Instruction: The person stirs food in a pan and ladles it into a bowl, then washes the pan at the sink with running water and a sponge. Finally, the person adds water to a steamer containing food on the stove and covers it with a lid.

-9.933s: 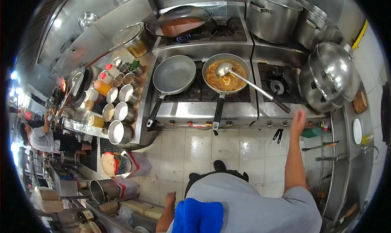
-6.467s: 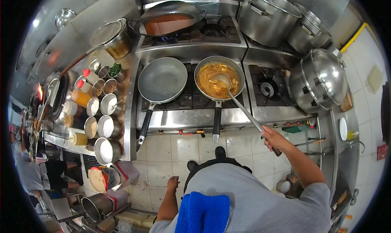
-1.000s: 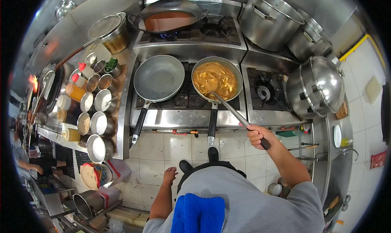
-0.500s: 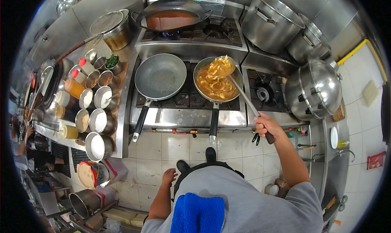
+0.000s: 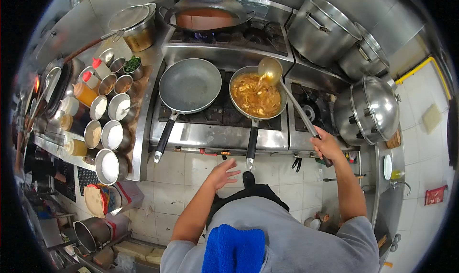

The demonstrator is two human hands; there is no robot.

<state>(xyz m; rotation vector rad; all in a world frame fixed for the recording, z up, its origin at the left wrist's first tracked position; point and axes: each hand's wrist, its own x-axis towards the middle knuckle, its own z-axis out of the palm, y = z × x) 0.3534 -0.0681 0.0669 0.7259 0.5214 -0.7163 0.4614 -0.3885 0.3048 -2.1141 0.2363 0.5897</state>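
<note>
- Right hand (image 5: 325,144): grip clenched round the ladle's (image 5: 299,107) dark handle, its bowl above the stew pan's (image 5: 244,71) far right rim.
- Left hand (image 5: 222,174): grip unclenched, fingers spread, near the stew pan's handle.
- Stew pan: on the stove (image 5: 215,136), handle past the front edge; grey pan (image 5: 190,86) beside it, nearer the left edge.

Reference: right hand (image 5: 326,144) grip. To its left: open space over floor tiles (image 5: 279,172) as far as frying pan handle (image 5: 252,141), which juts out just beside left hand (image 5: 222,174). Ahead-left: ladle (image 5: 299,103) slants across, barring passage. Ahead-right: domed steamer pot (image 5: 375,110) obstructs. Between these two: gap over burner (image 5: 311,112). Beyond: tall stockpot (image 5: 318,39).
</note>
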